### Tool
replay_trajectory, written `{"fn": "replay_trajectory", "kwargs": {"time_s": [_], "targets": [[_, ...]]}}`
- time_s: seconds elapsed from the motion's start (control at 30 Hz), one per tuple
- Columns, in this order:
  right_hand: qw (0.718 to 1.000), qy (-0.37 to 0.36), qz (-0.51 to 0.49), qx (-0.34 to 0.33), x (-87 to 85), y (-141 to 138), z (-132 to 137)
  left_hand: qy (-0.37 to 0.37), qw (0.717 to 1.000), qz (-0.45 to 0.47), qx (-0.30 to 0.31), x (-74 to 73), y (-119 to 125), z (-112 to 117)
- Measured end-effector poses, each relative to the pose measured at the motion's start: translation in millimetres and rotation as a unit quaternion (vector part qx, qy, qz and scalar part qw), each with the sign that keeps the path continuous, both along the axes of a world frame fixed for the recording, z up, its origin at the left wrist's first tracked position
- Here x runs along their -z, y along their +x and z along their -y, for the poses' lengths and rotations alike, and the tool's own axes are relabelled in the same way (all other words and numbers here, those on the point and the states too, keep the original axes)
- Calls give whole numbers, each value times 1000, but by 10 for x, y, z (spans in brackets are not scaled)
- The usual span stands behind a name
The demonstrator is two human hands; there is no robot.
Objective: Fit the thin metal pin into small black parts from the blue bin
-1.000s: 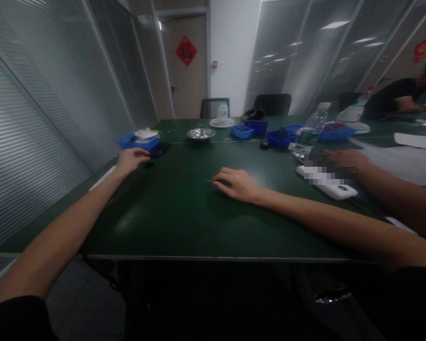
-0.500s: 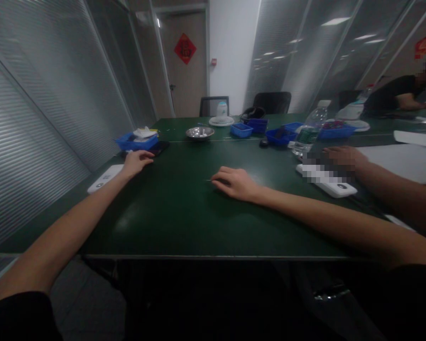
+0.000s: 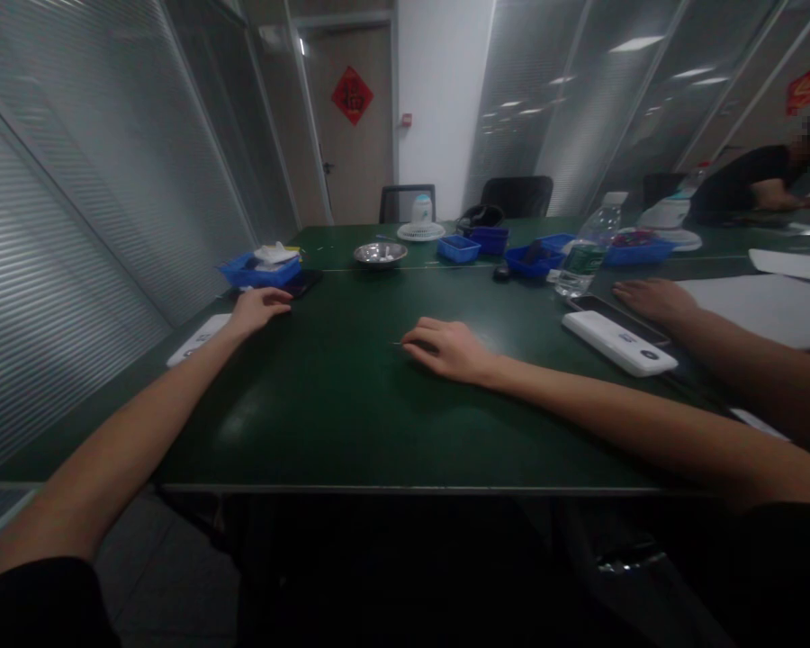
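My right hand (image 3: 449, 349) rests on the green table (image 3: 351, 405), its thumb and forefinger pinched together. From the fingertips a thin, pale, needle-like stick (image 3: 395, 343) points to the left; the rest of it is hidden in the fingers. My left hand (image 3: 260, 310) lies on the table farther to the left, fingers slightly curved and apart, with nothing visible in it. Just beyond it are a blue basket (image 3: 249, 274) with tissues and a dark flat object (image 3: 305, 283). A white power-bank-like device (image 3: 199, 338) lies beside my left wrist.
A metal bowl (image 3: 380, 256) stands farther back, with a white plastic basket (image 3: 421, 233) behind it. To the right are a water bottle (image 3: 589, 247), a phone (image 3: 617, 319), a white device (image 3: 617, 343) and another person's hand (image 3: 654, 299). A second person (image 3: 749, 184) leans over the far right.
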State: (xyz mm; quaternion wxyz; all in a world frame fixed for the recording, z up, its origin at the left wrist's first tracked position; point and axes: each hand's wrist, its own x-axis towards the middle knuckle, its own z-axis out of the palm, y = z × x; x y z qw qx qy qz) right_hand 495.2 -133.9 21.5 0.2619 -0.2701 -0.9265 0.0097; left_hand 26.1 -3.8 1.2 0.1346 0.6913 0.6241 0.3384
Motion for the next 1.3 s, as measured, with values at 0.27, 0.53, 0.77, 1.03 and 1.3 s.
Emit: {"fn": "replay_trajectory", "kwargs": {"time_s": [0.27, 0.53, 0.77, 1.03, 1.3], "targets": [[1000, 3, 7, 4, 22, 1, -18, -9, 999, -33, -16, -90, -15, 59], [1000, 0, 3, 4, 32, 4, -22, -42, 991, -110, 59, -204, 179, 192], [1000, 8, 17, 5, 57, 9, -53, -28, 949, -91, 301, -236, 1347, 748], [1000, 11, 23, 6, 61, 4, -54, -38, 932, -73, 354, -217, 1713, 976], [1000, 4, 29, 5, 61, 6, -60, -112, 936, -63, 328, -283, 1533, 900]]}}
